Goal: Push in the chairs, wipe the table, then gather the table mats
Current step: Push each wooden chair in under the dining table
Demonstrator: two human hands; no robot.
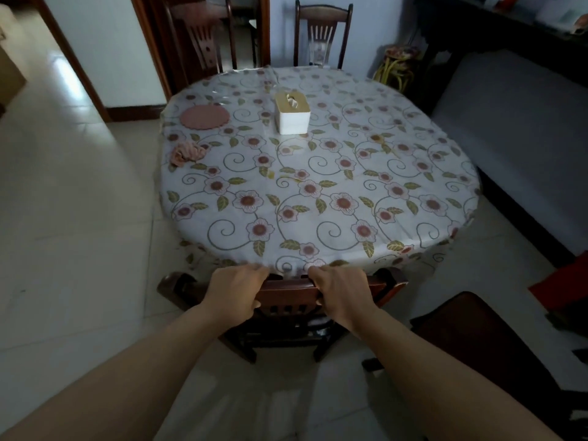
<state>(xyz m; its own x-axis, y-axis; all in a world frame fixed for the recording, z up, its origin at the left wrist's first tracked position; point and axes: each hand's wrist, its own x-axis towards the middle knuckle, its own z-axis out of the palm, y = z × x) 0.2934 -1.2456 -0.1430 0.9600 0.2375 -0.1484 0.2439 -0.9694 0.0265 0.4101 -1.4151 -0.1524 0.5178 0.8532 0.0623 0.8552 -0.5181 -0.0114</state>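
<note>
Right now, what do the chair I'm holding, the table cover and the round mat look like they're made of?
Chair: dark reddish wood, apparently varnished, with a slight sheen on the top rail. Table cover: probably thin plastic or coated cloth, floral print, glossy patches near the far edge. Round mat: matte pink, maybe silicone or felt; unclear.

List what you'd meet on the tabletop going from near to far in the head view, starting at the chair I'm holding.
Chair, gripped by left hand and right hand → crumpled pink cloth → round pink mat → tissue box → far chair.
</note>
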